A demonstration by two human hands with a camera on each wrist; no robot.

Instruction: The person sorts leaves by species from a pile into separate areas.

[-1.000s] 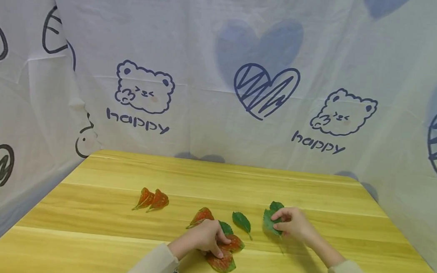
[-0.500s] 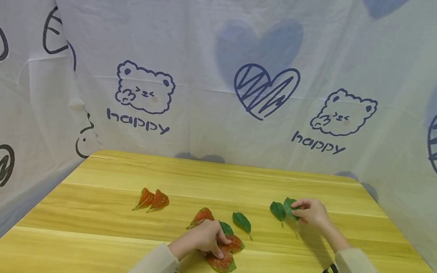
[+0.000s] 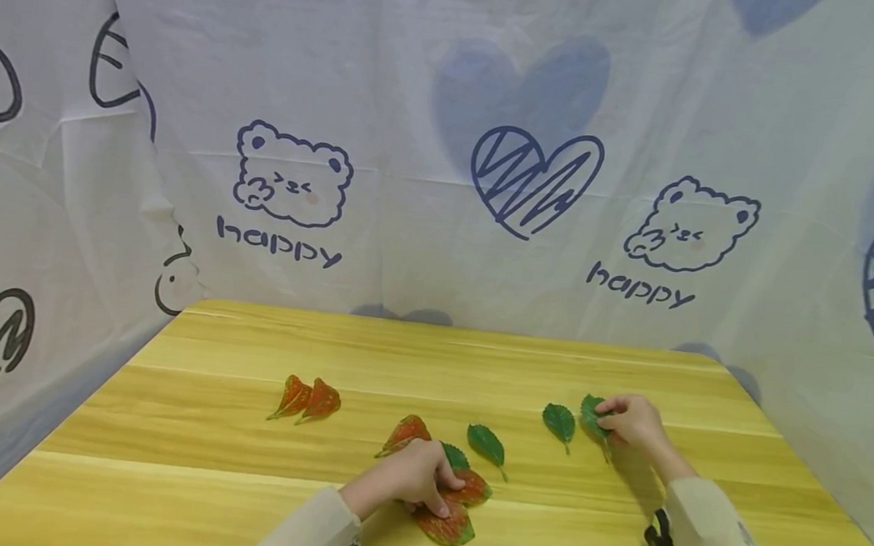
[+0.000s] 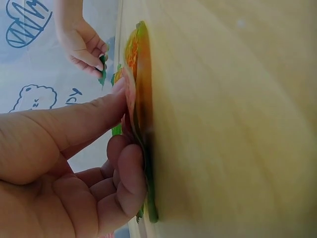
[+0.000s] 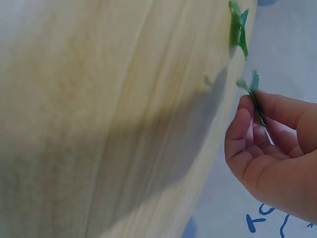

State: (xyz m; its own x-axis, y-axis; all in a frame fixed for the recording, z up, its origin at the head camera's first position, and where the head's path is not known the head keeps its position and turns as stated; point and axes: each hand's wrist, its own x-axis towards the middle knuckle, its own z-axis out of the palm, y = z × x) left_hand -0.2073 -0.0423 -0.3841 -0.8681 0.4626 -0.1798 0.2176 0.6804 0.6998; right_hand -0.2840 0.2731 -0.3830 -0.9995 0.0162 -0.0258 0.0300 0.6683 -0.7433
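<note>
My left hand (image 3: 411, 474) is low over a cluster of leaves at the middle front of the table, its thumb and curled fingers gripping red leaves with green edges (image 3: 446, 526). Close up in the left wrist view, the thumb presses on a reddish leaf (image 4: 137, 64) near the tabletop. My right hand (image 3: 634, 423) pinches a green, saw-edged leaf (image 3: 592, 414) between thumb and fingertips, with its stem pointing down. The right wrist view has this pinched leaf (image 5: 255, 101) edge-on, above its shadow. Just left of it lies another green leaf (image 3: 559, 422).
Two red leaves (image 3: 311, 399) lie side by side at the left. One green leaf (image 3: 486, 445) rests between the hands, and a red one (image 3: 406, 430) lies behind the left hand. The wood-grain table (image 3: 243, 495) ends at a printed white cloth (image 3: 408, 246).
My right hand has moved right and slightly back with its green leaf, from overlapping the other green leaf to beside it. The left hand has stayed at the red leaves.
</note>
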